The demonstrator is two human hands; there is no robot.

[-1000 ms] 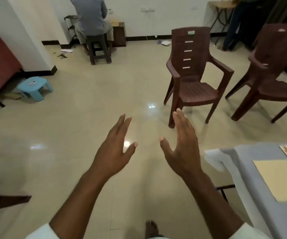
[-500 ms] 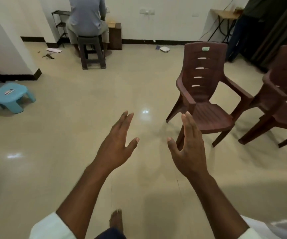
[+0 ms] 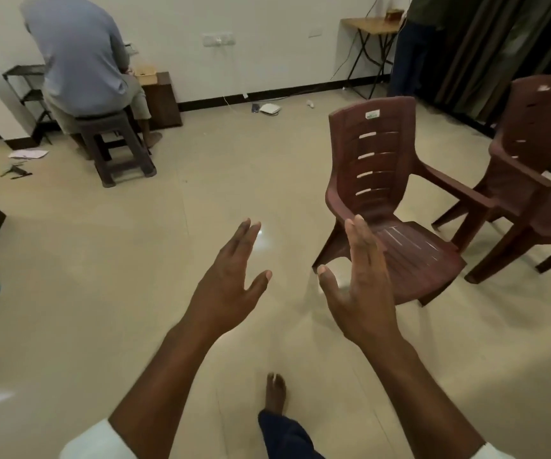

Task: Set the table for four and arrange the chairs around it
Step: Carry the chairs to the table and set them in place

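A brown plastic armchair (image 3: 386,207) with a slotted back stands upright at two o'clock, its seat facing four o'clock. A second chair (image 3: 532,180) stands just beside it. Both the left hand (image 3: 231,286) and right hand (image 3: 363,286) hover empty, fingers straight, over glossy beige floor tiles (image 3: 135,260).

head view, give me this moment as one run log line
phase: reaching for chair | left hand: open, empty | right hand: open, empty | nearest brown chair: on floor, untouched | second chair: beside it
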